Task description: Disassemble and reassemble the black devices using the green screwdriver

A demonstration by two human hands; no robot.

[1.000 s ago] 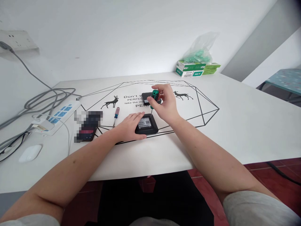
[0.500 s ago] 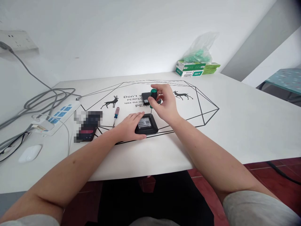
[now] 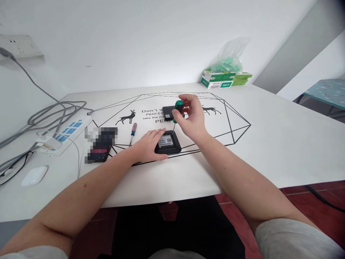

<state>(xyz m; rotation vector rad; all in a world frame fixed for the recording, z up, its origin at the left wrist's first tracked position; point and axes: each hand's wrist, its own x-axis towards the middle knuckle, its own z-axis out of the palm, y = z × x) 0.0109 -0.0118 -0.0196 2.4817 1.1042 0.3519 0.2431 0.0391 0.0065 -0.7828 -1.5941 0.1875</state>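
Note:
A black square case (image 3: 176, 146) with a white label in its recessed middle lies on the table in front of me. My left hand (image 3: 151, 145) grips it from the left, fingers at the far edge and thumb along the near edge. My right hand (image 3: 192, 117) has thumb and fingers around the green-and-black handle of a screwdriver (image 3: 178, 106). The handle leans slightly right, and the shaft points down to the far inner edge of the case; its exact tip contact is too small to tell. Behind the screwdriver sits another black flat piece (image 3: 167, 113), partly hidden.
A second screwdriver (image 3: 133, 130) lies left of my left hand, near a partly pixelated phone (image 3: 101, 145). Farther left are a power strip (image 3: 67, 131), grey cables and a white mouse (image 3: 35, 175). Green-and-white boxes (image 3: 218, 76) under a plastic bag (image 3: 231, 54) stand against the wall.
The right hand and the top of the screwdriver handle have shifted slightly right, and the fingers look a little more open around it. The left hand and the case have stayed put.

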